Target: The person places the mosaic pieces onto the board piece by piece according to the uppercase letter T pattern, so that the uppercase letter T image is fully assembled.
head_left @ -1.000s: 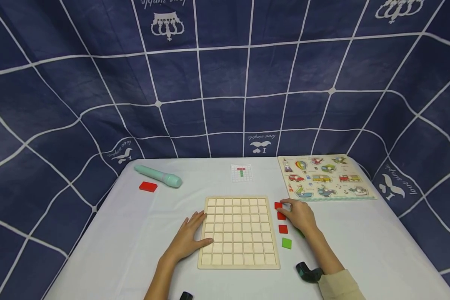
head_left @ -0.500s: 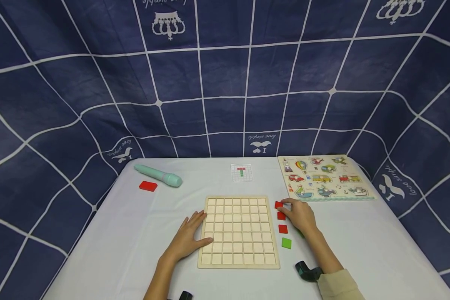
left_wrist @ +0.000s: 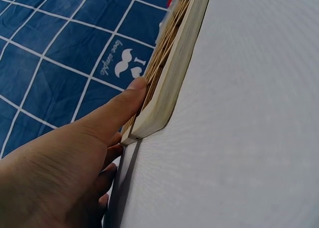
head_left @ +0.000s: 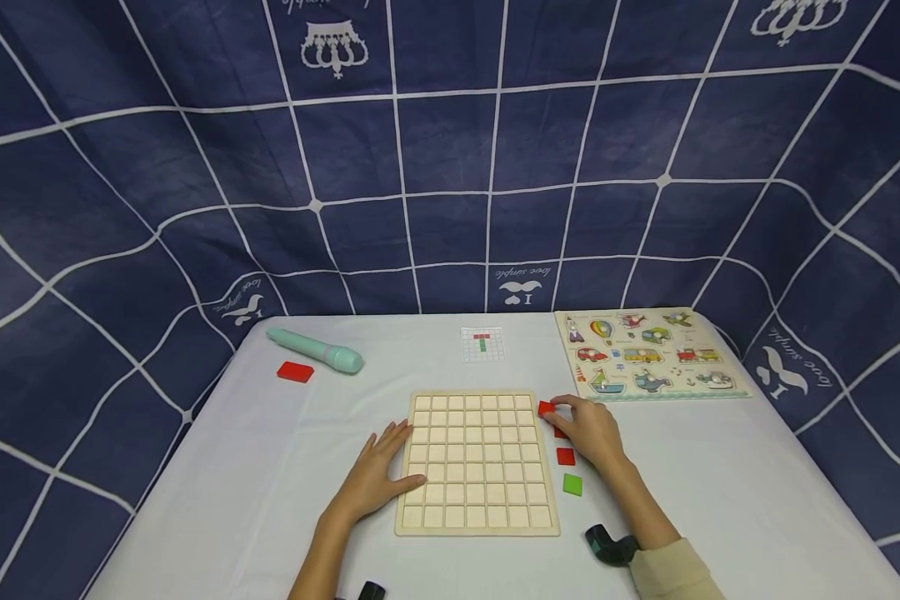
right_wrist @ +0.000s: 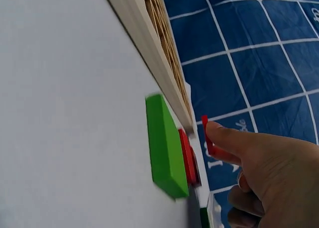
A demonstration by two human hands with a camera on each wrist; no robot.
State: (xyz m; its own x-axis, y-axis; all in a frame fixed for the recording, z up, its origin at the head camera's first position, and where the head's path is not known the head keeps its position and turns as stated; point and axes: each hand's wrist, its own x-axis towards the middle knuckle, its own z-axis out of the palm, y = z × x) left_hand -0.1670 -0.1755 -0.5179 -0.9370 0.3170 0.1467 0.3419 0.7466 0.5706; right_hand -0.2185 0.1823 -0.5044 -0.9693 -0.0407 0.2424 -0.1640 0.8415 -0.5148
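Note:
My right hand (head_left: 596, 433) pinches a small red square tile (head_left: 545, 408) between thumb and fingers, close to the upper right edge of a wooden grid board (head_left: 475, 474). In the right wrist view that tile (right_wrist: 207, 133) is held up clear of the table. Below this hand lie another red tile (head_left: 559, 432), partly covered by the fingers, a red tile (head_left: 566, 457) and a green tile (head_left: 572, 485). At the board's left side rests my left hand (head_left: 375, 477), its fingers spread along the edge and its thumb on the rim.
A mint-green microphone (head_left: 315, 350) and a red block (head_left: 295, 372) lie at the back left. A card with a red and green T pattern (head_left: 482, 345) lies behind the board. A picture puzzle board (head_left: 652, 354) lies at the back right.
My right hand has lifted the top red tile from the column and moved it slightly left, toward the board. The left hand has stayed in place.

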